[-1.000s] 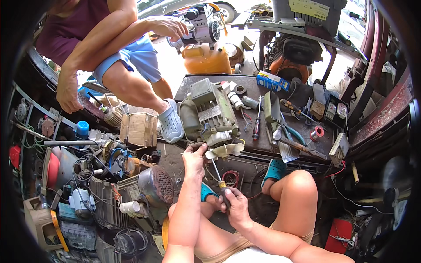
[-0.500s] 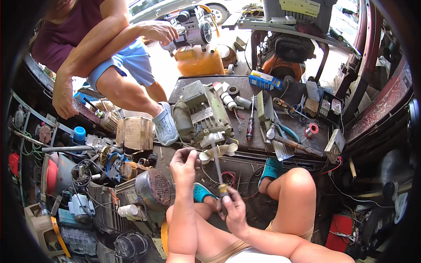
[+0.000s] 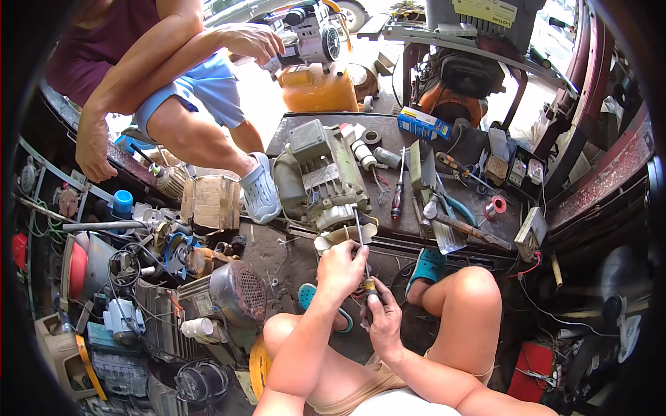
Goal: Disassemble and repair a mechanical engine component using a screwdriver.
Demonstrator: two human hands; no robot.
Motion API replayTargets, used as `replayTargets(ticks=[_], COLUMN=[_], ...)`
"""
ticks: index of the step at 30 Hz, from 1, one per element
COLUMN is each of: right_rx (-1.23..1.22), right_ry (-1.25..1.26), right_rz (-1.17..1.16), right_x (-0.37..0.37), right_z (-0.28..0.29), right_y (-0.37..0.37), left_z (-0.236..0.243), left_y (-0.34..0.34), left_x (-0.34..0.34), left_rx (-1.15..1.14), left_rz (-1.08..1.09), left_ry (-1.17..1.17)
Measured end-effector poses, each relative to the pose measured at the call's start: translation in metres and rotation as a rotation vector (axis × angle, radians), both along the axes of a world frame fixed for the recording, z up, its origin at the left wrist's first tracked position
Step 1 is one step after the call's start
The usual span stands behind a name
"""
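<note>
A long screwdriver (image 3: 371, 285) is in my right hand (image 3: 386, 324), whose fingers wrap its dark handle. My left hand (image 3: 341, 272) is closed at the shaft, thumb and fingertips pinching it below the tip. The shaft points away from me, its tip at the near end of a grey-green electric motor (image 3: 326, 179); whether it touches is hard to tell. That motor lies on a dark low bench (image 3: 458, 191). A pale fan (image 3: 326, 240) sits at its near end, partly covered by my left hand.
A red-handled screwdriver (image 3: 397, 196), blue-handled pliers (image 3: 454, 208), a hammer (image 3: 472, 231) and a solder spool (image 3: 494, 206) lie right of the motor. Old motors and parts (image 3: 236, 295) crowd the left floor. A person's clog-shod foot (image 3: 260, 191) stands left of the motor.
My left hand has moved right and down onto the screwdriver's shaft. The screwdriver has shifted slightly right and stands steeper, and my right hand has moved a little right with it.
</note>
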State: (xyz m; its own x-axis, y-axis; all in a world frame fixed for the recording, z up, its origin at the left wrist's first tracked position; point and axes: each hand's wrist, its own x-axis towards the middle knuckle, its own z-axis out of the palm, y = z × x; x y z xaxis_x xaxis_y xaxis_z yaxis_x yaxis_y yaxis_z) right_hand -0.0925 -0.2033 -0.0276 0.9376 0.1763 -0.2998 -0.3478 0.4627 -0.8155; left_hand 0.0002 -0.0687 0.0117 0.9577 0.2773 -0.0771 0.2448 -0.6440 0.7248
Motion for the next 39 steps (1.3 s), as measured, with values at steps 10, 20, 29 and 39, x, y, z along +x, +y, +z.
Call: replayTargets(ticks=[10,20,29,39], right_rx=[-0.155,0.166,-0.175,0.103], right_ry=[-0.017,0.259,0.021,0.225], right_rz=[-0.027,0.083,0.077,0.162], right_x=[0.003,0.03,0.031,0.024], right_z=[-0.004,0.032,0.009,0.073], right_y=[-0.003,-0.03,-0.02,-0.069], left_z=[0.0,0.013,0.012,0.04], left_y=[-0.001,-0.007,-0.01,0.018], left_x=[0.002,0.002,0.005,0.001], left_rx=[-0.13,-0.421,-0.361,-0.681], left_rz=[-0.004,0.048,0.047,0.0], left_ry=[0.014,0.071,0.086,-0.013])
